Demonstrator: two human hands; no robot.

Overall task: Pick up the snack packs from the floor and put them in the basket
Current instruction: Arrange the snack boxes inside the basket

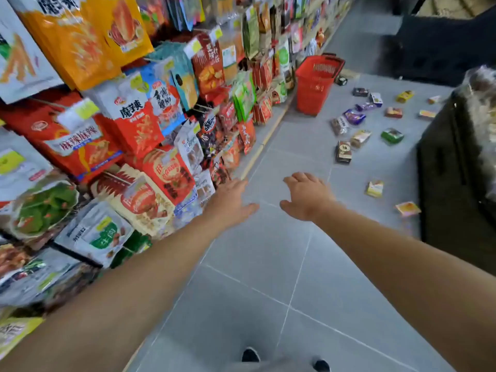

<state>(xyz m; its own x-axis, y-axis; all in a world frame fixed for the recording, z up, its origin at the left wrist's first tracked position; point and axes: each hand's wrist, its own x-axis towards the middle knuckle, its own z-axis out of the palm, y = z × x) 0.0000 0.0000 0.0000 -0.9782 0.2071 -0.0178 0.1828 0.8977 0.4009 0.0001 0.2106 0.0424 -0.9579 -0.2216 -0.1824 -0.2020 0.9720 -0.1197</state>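
Both arms reach out ahead over the grey tiled floor (268, 264), the left hand (230, 202) and the right hand (306, 197) each spread flat with fingers apart and holding nothing, probably because the person is only walking up to the job. The small bright foil snack packs (354, 116) lie scattered on the tiles well ahead. The red plastic slatted shopping basket (316, 84) stands upright just beside them against the packed shelves (134, 116), handy for dropping them in.
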